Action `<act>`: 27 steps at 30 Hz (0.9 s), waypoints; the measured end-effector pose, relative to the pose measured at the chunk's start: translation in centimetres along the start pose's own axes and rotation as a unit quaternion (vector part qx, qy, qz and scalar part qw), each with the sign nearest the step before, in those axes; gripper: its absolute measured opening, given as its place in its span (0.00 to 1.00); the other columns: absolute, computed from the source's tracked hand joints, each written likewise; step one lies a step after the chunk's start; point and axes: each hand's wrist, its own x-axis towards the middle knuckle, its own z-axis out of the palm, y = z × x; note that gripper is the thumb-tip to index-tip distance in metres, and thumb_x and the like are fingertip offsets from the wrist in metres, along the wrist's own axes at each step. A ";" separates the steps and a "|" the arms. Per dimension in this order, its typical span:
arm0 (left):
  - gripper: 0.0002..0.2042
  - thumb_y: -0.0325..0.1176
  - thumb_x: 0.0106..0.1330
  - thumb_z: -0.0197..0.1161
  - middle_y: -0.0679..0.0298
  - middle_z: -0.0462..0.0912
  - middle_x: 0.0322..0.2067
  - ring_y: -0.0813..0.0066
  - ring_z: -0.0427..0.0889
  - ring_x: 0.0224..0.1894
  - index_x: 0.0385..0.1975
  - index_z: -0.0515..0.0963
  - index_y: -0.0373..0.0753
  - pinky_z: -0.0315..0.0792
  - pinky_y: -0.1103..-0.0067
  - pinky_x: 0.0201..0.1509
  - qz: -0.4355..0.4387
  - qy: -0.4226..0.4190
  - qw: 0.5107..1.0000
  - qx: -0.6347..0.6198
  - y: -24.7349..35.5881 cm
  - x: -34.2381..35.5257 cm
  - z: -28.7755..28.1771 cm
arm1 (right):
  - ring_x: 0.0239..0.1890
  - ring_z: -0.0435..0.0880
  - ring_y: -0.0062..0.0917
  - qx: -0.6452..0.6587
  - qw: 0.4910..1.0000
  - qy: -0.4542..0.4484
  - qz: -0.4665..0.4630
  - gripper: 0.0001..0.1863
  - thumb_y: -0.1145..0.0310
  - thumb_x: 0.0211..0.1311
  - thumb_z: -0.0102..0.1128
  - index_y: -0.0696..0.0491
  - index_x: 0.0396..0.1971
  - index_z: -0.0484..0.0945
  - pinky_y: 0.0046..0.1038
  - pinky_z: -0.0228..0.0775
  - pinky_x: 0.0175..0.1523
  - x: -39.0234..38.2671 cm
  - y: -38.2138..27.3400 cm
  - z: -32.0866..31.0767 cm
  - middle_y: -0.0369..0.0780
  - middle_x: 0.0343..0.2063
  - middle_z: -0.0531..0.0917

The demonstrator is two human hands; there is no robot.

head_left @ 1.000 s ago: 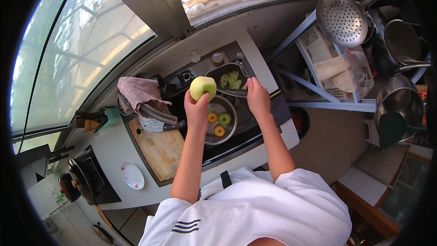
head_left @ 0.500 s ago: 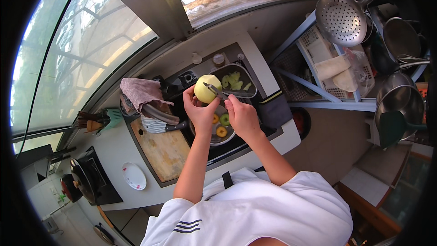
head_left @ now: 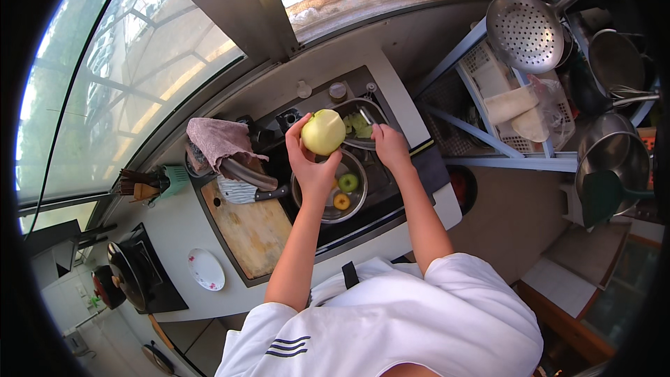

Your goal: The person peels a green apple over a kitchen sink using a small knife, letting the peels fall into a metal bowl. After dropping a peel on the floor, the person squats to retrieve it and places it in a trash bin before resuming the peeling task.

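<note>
Ideally, hold the left forearm (head_left: 299, 237) clear of the black-handled, broad-bladed knife (head_left: 271, 194) left of the round stainless-steel bowl (head_left: 364, 181). The left hand (head_left: 312, 169) cradles the round, pale-yellow, peeled apple (head_left: 323, 132) above the bowl's far rim; short, light strokes should suit. The right hand (head_left: 391, 148), right of the bowl, grips a silver metal peeler (head_left: 367, 116) over a grey basin (head_left: 359, 144) of light-green peelings (head_left: 359, 126).

The left hand (head_left: 312, 171) holds a peeled apple (head_left: 323, 132) by the far edge of a bowl (head_left: 354, 164); a green apple (head_left: 348, 182) lies inside, toward its right edge. The right hand (head_left: 392, 146) grips a peeler (head_left: 368, 117), apart from the fruit, over a tray (head_left: 361, 144) of peels (head_left: 357, 126). A plate (head_left: 206, 269) lies near the worktop's (head_left: 164, 244) front edge.
</note>
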 end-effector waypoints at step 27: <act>0.34 0.23 0.45 0.77 0.60 0.74 0.50 0.69 0.80 0.52 0.54 0.66 0.35 0.76 0.74 0.57 -0.096 -0.022 0.995 -0.001 2.3 -1.2 0.9 | 0.24 0.81 0.34 0.099 0.974 0.081 -0.187 0.12 0.62 0.75 0.46 0.55 0.42 0.75 0.33 0.71 0.29 -7.3 -12.5 -9.7 0.42 0.31 0.83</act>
